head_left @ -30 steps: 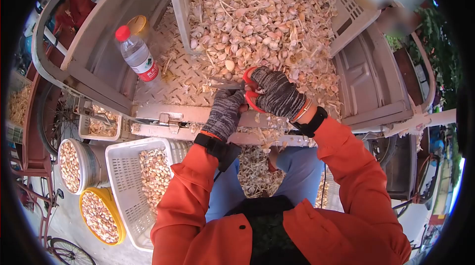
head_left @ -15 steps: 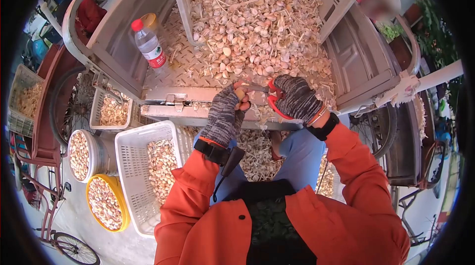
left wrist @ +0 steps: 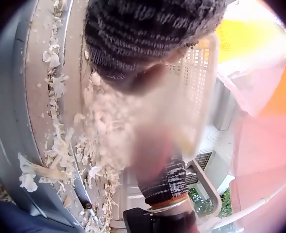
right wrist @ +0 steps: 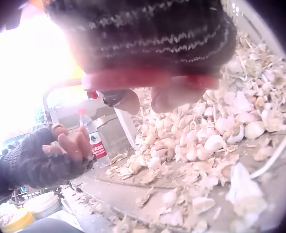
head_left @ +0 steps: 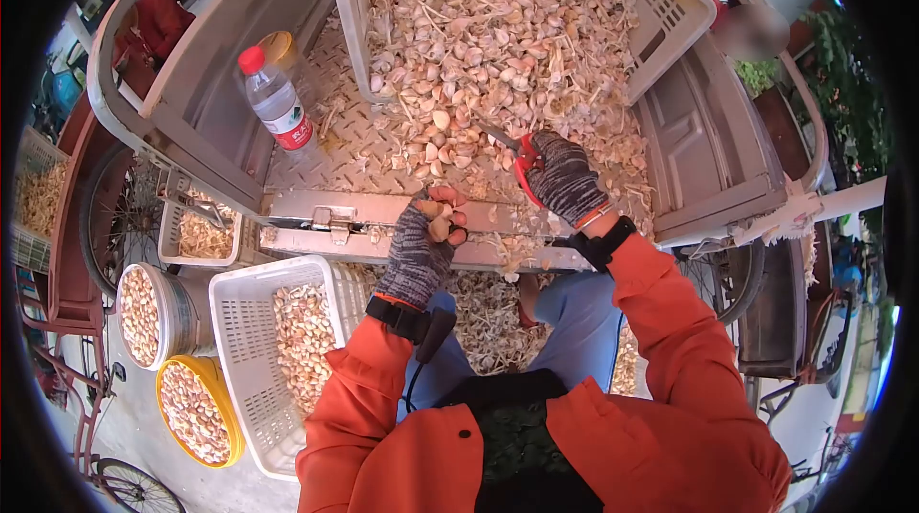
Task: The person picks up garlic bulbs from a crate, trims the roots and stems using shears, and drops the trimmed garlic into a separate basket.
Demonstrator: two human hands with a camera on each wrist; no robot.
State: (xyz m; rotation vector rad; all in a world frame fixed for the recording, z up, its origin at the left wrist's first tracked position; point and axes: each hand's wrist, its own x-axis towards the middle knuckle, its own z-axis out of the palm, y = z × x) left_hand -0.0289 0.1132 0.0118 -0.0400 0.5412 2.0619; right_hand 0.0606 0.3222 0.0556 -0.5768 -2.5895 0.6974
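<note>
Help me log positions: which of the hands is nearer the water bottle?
Left. The left hand sits below and right of the water bottle; the right hand, gripping red scissors, is farther right.

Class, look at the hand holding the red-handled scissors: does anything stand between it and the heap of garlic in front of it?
Nothing visible does. The right hand holds the red-handled scissors with the blades already at the edge of the loose garlic heap.

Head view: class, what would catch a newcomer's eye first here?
The heap of pale garlic cloves spilling from a tipped white crate onto the grey metal cart bed. In front, the gloved right hand grips red-handled scissors, while the left hand holds a clove.
</note>
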